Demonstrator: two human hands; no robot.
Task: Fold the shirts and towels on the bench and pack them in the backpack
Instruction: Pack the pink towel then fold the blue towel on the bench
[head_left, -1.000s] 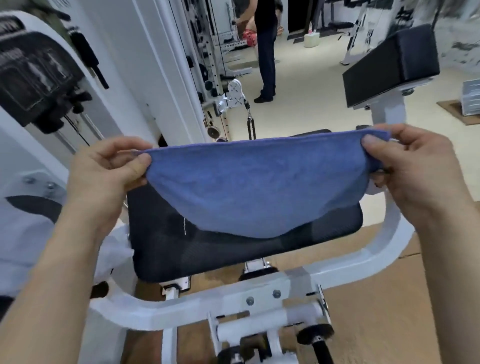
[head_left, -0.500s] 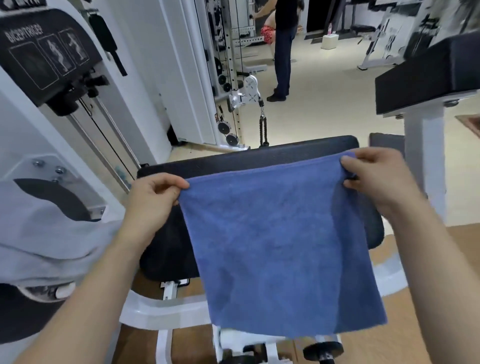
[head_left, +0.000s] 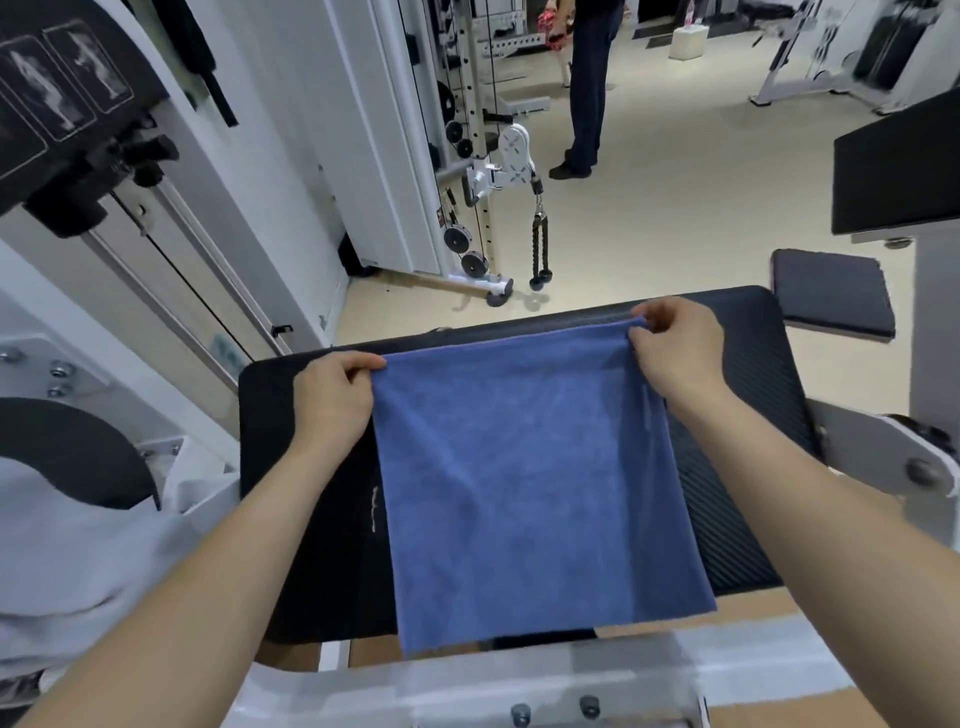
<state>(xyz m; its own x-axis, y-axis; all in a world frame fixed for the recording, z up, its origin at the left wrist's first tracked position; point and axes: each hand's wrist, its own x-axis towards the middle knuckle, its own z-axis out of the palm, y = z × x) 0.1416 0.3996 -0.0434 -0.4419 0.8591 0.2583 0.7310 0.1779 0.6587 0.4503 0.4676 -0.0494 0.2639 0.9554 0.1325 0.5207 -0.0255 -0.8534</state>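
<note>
The blue towel (head_left: 535, 483) now lies flat on the black counter (head_left: 727, 530), not up in the air. The left hand (head_left: 332, 395) and right hand (head_left: 675, 353) each pinch a top corner.

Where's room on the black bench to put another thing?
The black bench is bare on both sides of the blue towel. Forearms cross both strips; left hand and right hand crowd the towel's far corners.

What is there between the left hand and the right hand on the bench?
In the head view, the far edge of the blue towel runs from the left hand to the right hand, each pinching a corner, over the black bench pad.
</note>
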